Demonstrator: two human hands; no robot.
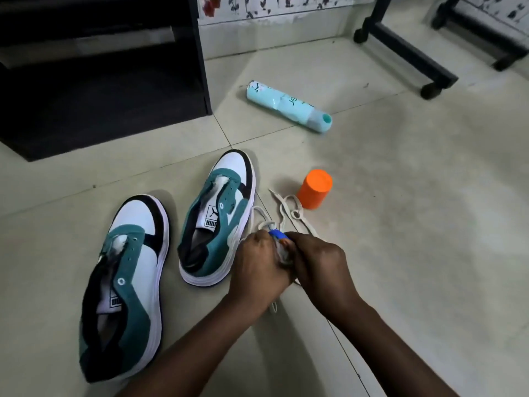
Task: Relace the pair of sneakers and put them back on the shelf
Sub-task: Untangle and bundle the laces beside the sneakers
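Both hands are close together, just to the right of the right sneaker (220, 219). The left hand (259, 267) has its fingers curled in tight. The right hand (317, 265) is curled in tight too. The two hands touch each other. Between them they hold a small blue and orange thing (277, 234) and a bunch of white lace. I cannot tell what the small thing is, or which fingers pinch it.

The rest of the white laces (289, 212) lie on the floor in loose loops, just past the hands and right beside the right sneaker. One end of a lace pokes out under the left wrist.

The right sneaker stands on the floor with its toe pointing away from the person. It is green, white and black, and there is no lace in its holes. The left sneaker (126, 285) lies to the left of it and nearer the person, a little apart, also with no lace in it.

An orange cup (314, 189) sits upside down on the floor to the right of the right sneaker, near the loops of lace. I cannot see inside it.

A light blue bottle (287, 106) lies on its side well past the right sneaker. I cannot tell what is in it.

The dark shelf (114, 90) stands past the sneakers, up on the left.
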